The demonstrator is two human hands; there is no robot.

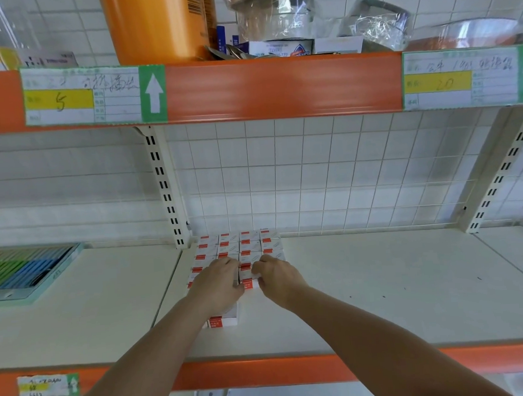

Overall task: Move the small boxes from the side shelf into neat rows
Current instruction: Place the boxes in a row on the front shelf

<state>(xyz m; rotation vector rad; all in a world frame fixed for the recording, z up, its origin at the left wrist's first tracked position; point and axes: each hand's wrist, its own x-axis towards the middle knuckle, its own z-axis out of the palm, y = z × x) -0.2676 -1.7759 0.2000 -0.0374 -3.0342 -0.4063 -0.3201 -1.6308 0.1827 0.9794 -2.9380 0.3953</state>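
Boxes [240, 244], small, white with red bands, stand in tight rows on the white shelf [380, 282], packed against the tiled back wall [314, 180] just right of a slotted upright [164, 187]. The block is four columns wide at the rear. One box [249, 281] at the front of the third column sits between both hands. The left hand [217, 283] lies over the front of the two left columns, fingers curled down onto the box tops; whether it grips one cannot be told. The right hand [278, 277] pinches the near box from its right side, fingers bent and close together. A further stack of boxes [224, 318] stands apart just in front of the block, partly under the left forearm.

Open shelf surface extends widely to the right of the block and forward to the orange front edge [263, 370]. To the left, past a seam in the shelf, a tray of coloured pens [24, 270] lies well apart.

Print on the boxes is too small to read. A shelf label [82, 96] on the upper orange rail bears a handwritten "5" on yellow and a white arrow on green; a second label [460, 80] at the right reads "20". Other handwriting is blurred. An orange container [154, 24] and wrapped steel pots [275, 15] sit above.
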